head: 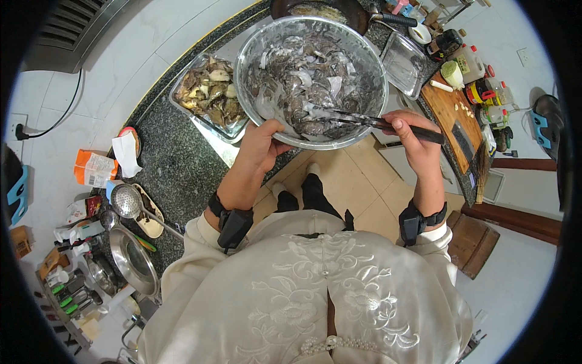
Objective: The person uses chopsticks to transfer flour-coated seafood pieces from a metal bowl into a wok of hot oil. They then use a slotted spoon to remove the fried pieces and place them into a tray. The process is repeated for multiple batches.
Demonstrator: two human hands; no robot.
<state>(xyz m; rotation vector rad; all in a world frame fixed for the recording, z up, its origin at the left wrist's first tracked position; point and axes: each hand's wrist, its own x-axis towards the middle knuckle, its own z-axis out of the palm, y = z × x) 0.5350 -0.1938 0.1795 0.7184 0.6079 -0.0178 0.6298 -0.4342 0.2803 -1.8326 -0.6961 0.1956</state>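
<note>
My left hand [263, 145] grips the near-left rim of a large stainless steel bowl [378, 91], its thumb over the edge. In the bowl lie dark, pale-coated pieces of raw food [313, 82], possibly fish, with whitish liquid among them. Dark chopsticks [368, 120] are held in my right hand [413, 136] at the bowl's right side. Their tips rest among the coated pieces. Just left of the bowl, a clear rectangular dish [227, 132] holds browned, cooked-looking pieces [211, 91].
A wok [359, 18] with oil stands behind the bowl. On the right are an empty clear tray [404, 63], a wooden cutting board [450, 118] and several bottles. A perforated skimmer [127, 201] and a steel pan [134, 261] lie on the left granite counter [182, 164].
</note>
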